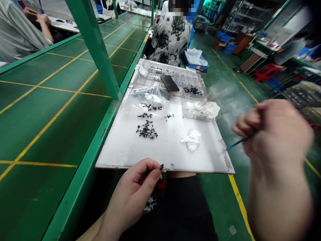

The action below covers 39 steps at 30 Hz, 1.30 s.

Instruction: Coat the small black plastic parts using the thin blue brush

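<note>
My left hand (131,197) pinches a tiny black piece (162,166) between thumb and fingertips at the near edge of a white rectangular plastic board (120,150). My blurred right hand (273,140), curled, grips a thin blue stick (237,143) beside the board's right edge. On the board lie clustered small black pieces (146,130) and a crumpled white cloth (191,139).

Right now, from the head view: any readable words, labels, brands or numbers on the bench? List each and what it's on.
None readable: the dark phone on the clear plastic tray and the clear plastic bag show no legible marks; anything on the blue crate or the far shelves is too small or blurred to read.
</note>
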Tool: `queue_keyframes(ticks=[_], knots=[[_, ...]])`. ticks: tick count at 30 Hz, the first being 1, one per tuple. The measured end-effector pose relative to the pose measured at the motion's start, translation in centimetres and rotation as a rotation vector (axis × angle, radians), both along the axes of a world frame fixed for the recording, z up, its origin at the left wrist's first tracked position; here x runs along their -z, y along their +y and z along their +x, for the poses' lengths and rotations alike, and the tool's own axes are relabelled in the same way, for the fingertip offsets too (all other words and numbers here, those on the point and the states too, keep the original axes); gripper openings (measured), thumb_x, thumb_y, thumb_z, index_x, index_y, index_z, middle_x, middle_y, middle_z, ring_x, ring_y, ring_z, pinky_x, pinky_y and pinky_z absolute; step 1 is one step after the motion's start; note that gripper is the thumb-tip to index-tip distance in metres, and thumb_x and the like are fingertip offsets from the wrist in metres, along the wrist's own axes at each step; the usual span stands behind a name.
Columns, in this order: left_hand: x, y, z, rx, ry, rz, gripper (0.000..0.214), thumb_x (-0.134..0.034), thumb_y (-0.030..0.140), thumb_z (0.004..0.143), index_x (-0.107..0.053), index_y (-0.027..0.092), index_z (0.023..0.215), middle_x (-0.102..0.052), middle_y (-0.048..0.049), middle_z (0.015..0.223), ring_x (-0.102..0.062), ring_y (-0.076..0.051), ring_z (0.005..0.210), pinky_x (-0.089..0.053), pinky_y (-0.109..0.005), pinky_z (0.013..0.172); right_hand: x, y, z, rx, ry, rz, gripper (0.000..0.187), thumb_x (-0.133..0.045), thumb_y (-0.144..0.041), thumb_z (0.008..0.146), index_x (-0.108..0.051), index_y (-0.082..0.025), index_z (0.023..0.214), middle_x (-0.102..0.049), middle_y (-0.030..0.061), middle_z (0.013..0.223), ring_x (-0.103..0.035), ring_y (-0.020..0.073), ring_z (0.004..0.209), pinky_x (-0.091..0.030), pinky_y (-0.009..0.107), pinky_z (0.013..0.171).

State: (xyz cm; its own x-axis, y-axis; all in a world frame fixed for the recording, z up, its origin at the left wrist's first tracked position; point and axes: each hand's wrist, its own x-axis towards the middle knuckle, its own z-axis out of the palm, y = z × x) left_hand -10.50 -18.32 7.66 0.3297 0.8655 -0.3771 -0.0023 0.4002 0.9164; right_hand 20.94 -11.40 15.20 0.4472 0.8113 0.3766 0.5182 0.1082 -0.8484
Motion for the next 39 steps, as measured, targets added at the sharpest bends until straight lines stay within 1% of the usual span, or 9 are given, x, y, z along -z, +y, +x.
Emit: queue_keyframes(ticks=[4,11,15,22,27,30,33,36,39], knots=[[1.5,1.0,-0.1,-0.02,0.115,-0.046,0.034,-0.065,0.059,0.093,-0.069,0.026,0.099,-0.067,0.0021,0.091,-0.06,-0.011,0.089,-0.049,-0.014,0.077,3.7,7.4,-1.5,-0.182,-0.519,-0.475,0.014,-0.064,-0.032,0.092,-0.068,-0.019,0.091,-0.067,0.0066,0.084,-0.06,0.0189,0.077,-0.044,0.034,0.074],[2.9,2.0,-1.0,-0.07,0.204,-0.036,0.039,-0.065,0.064,0.091,-0.07,0.026,0.098,-0.067,0.0013,0.089,-0.06,-0.014,0.087,-0.051,-0.015,0.077,13.0,15.6,-5.4,-0.272,-0.828,-0.913,0.023,-0.064,-0.033,0.099,-0.073,-0.015,0.111,-0.072,0.0104,0.107,-0.068,0.022,0.099,-0.054,0.043,0.092],[2.9,2.3,-1.4,-0.09,0.198,-0.043,0.038,-0.064,0.062,0.092,-0.07,0.026,0.099,-0.066,0.0016,0.089,-0.059,-0.013,0.085,-0.05,-0.016,0.077,14.0,16.1,-5.4,-0.267,-0.916,-0.944,0.027,-0.059,-0.037,0.103,-0.071,-0.013,0.11,-0.07,0.0114,0.111,-0.067,0.022,0.105,-0.054,0.044,0.097],[2.0,2.1,-1.0,-0.046,0.138,-0.008,0.036,-0.061,0.059,0.096,-0.068,0.024,0.098,-0.064,0.0018,0.091,-0.058,-0.011,0.087,-0.046,-0.018,0.076,13.1,15.9,-4.9,-0.255,-0.892,-0.933,0.02,-0.068,-0.029,0.095,-0.073,-0.013,0.106,-0.072,0.0105,0.105,-0.067,0.0212,0.097,-0.054,0.039,0.088],[0.8,0.9,-1.2,-0.042,0.077,0.087,0.028,-0.06,0.052,0.098,-0.068,0.025,0.097,-0.063,0.0039,0.087,-0.057,-0.008,0.082,-0.045,-0.017,0.075,7.9,11.6,-5.8,-0.258,-0.833,-0.764,0.012,-0.068,-0.026,0.093,-0.076,-0.017,0.093,-0.075,0.0084,0.094,-0.068,0.0224,0.09,-0.047,0.032,0.077],[-0.2,0.1,-1.4,-0.048,0.037,0.174,0.022,-0.061,0.047,0.1,-0.069,0.026,0.097,-0.064,0.0053,0.087,-0.058,-0.007,0.08,-0.046,-0.016,0.074,3.3,4.9,-7.5,-0.316,-0.743,-0.632,0.02,-0.07,-0.041,0.094,-0.077,-0.023,0.096,-0.074,0.0021,0.084,-0.065,0.0161,0.073,-0.045,0.028,0.066],[-1.2,-0.6,-1.4,-0.023,0.02,0.245,0.019,-0.059,0.043,0.101,-0.068,0.027,0.097,-0.065,0.0057,0.086,-0.059,-0.006,0.078,-0.046,-0.016,0.074,0.0,-2.4,-9.5,-0.581,-0.409,-0.44,0.022,-0.075,-0.047,0.09,-0.077,-0.024,0.092,-0.07,0.001,0.075,-0.059,0.0135,0.059,-0.041,0.027,0.052],[-1.9,-1.2,-1.3,0.01,0.032,0.319,0.018,-0.058,0.039,0.102,-0.068,0.026,0.097,-0.067,0.0048,0.088,-0.06,-0.007,0.08,-0.047,-0.017,0.074,-1.1,-7.1,-11.0,-0.716,-0.23,-0.275,0.002,-0.077,-0.028,0.092,-0.077,-0.029,0.094,-0.073,0.0003,0.096,-0.069,0.0126,0.082,-0.05,0.023,0.066],[-2.6,-1.7,-1.2,0.033,0.021,0.388,0.019,-0.057,0.036,0.103,-0.069,0.023,0.097,-0.069,0.002,0.092,-0.063,-0.009,0.086,-0.048,-0.019,0.077,-0.9,-8.8,-11.6,-0.716,-0.124,-0.241,0.015,-0.079,-0.018,0.089,-0.076,-0.031,0.097,-0.072,-0.0002,0.098,-0.07,0.0123,0.088,-0.052,0.021,0.07]])
